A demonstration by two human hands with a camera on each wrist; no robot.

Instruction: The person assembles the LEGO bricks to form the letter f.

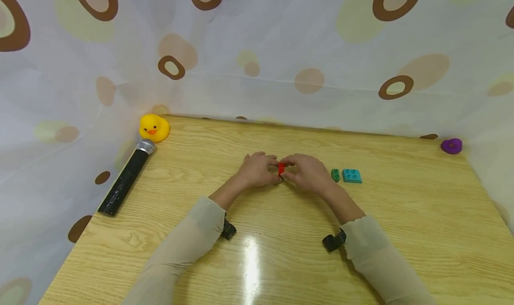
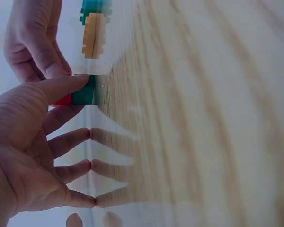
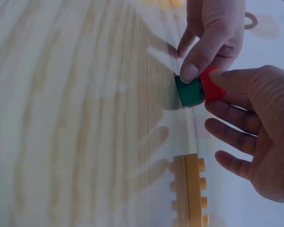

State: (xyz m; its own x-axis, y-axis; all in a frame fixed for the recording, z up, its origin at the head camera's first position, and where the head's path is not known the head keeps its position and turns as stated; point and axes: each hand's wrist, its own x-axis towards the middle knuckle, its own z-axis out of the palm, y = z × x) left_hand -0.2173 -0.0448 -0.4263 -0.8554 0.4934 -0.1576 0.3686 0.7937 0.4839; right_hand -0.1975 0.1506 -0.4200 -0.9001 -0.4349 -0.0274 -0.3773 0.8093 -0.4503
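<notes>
Near the middle of the table, my left hand [image 1: 257, 170] pinches a green toy brick [image 3: 190, 92] between thumb and finger, its other fingertips touching the tabletop. Thumb and fingers of my right hand [image 1: 308, 173] grip a red toy brick [image 3: 212, 85], which sits on the studded side of the green one. Some studs show between the two; whether they are fully joined I cannot tell. From the head view only the red brick [image 1: 281, 169] stands out between the hands. An orange studded brick [image 3: 194, 189] lies close to my right hand in the right wrist view.
Right of my right hand lie a small green brick [image 1: 335, 175] and a blue brick [image 1: 352, 176]. A yellow rubber duck [image 1: 154, 128] and a black microphone [image 1: 127, 178] are at the left. A purple object [image 1: 451, 146] sits at the far right corner, by the patterned curtain [image 1: 257, 51].
</notes>
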